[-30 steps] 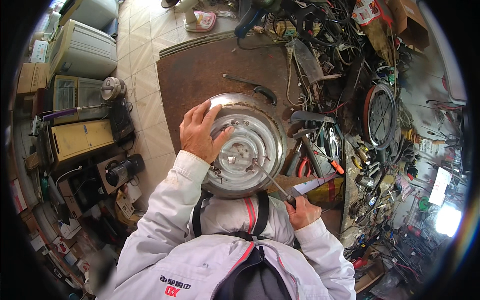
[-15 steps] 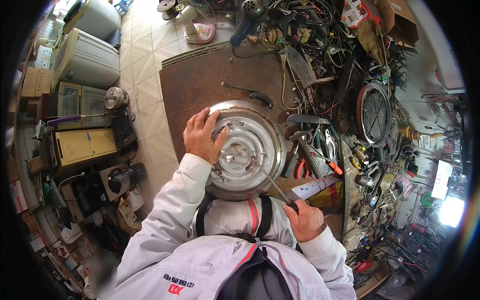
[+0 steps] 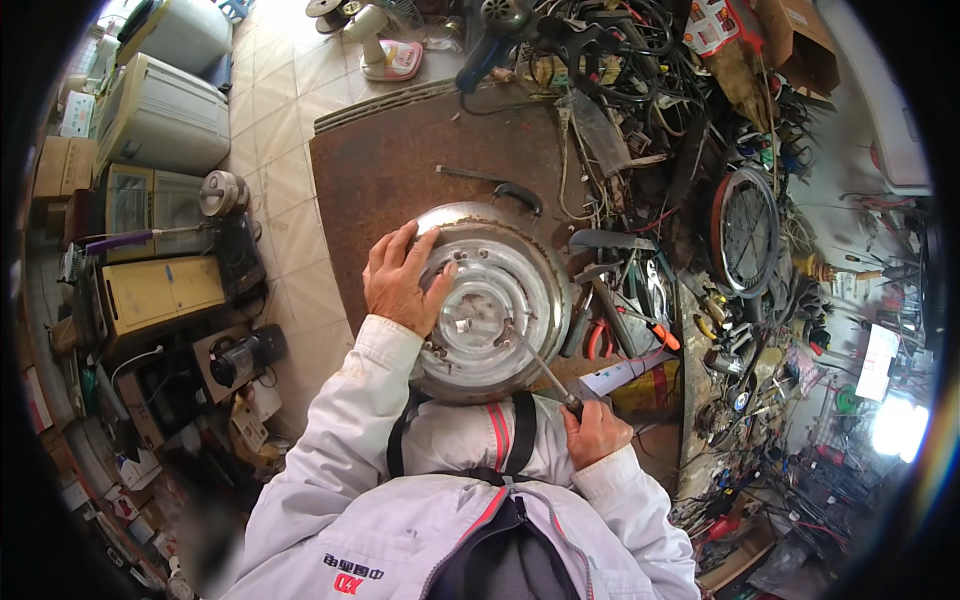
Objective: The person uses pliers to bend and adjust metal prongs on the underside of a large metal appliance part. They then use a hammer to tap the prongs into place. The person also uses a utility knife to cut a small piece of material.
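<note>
A round metal pan with ring-shaped ridges and small fittings on its upward face lies at the table's near edge, against my lap. My left hand rests on its left side, fingers stretched over the rim and thumb apart on the ridged face. In my closed right hand is a long-shafted screwdriver, its handle mostly hidden by the fingers. The shaft slants up and left to a fitting near the pan's middle; whether the tip sits in a screw is too small to tell. A black handle shows beyond the far rim.
The brown table carries a thin metal bar beyond the pan. Pliers, red-handled pliers and other tools crowd its right side. Tangled cables and a spoked wheel lie farther right. Appliances stand on the left.
My right hand has shifted slightly left and toward the pan with the screwdriver, whose shaft now stands at a steeper slant. My left hand stays on the pan. The view has shifted slightly.
</note>
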